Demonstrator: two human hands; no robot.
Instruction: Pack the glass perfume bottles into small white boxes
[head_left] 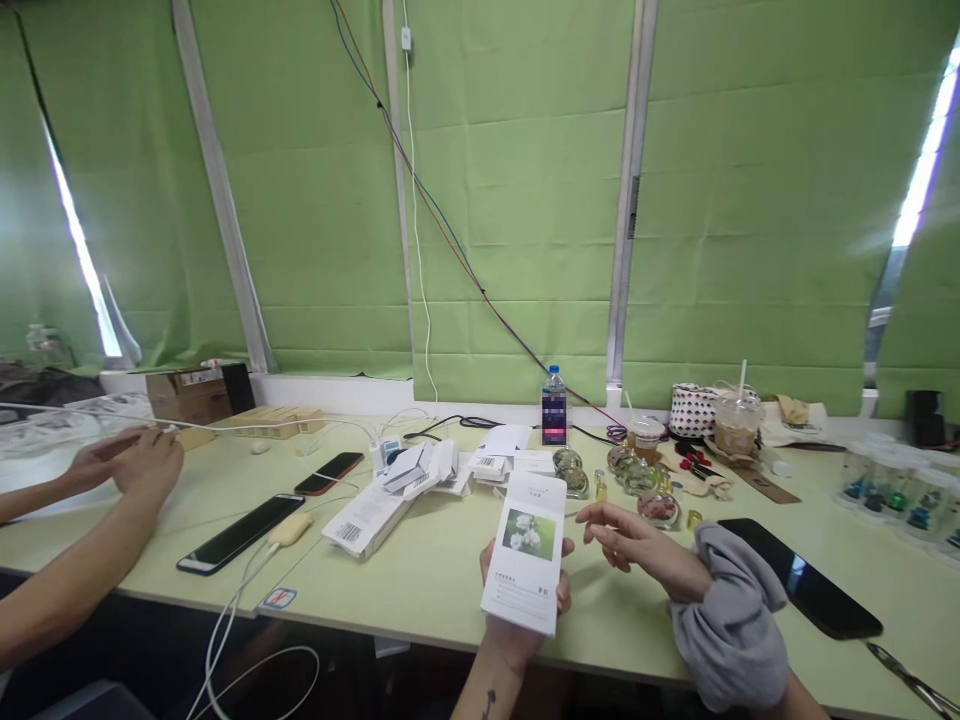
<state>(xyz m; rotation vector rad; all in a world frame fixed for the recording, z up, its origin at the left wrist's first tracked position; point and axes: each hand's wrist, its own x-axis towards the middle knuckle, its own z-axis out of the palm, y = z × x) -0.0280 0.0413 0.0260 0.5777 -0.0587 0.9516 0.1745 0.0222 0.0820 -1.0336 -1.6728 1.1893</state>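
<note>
My left hand (517,645) is wrapped round a flat white packet (523,550) with a photo of white flowers and small print on its face. It is held upright and tilted slightly, above the table's front edge. Whether it is a thin box or a stack of cards, I cannot tell. My right hand (626,540) hovers just right of the packet, fingers loosely bent and apart, holding nothing; a grey scrunchie (724,620) circles that wrist. Behind the packet lie more white boxes (375,515) with barcodes, in a loose pile.
Round glass jars (658,508) with dried contents, a bottle (554,405) and an iced drink cup (737,425) stand behind. Phones (802,578) lie right and left (240,533). Scissors (911,680) are at far right. Another person's hands (142,462) work at left.
</note>
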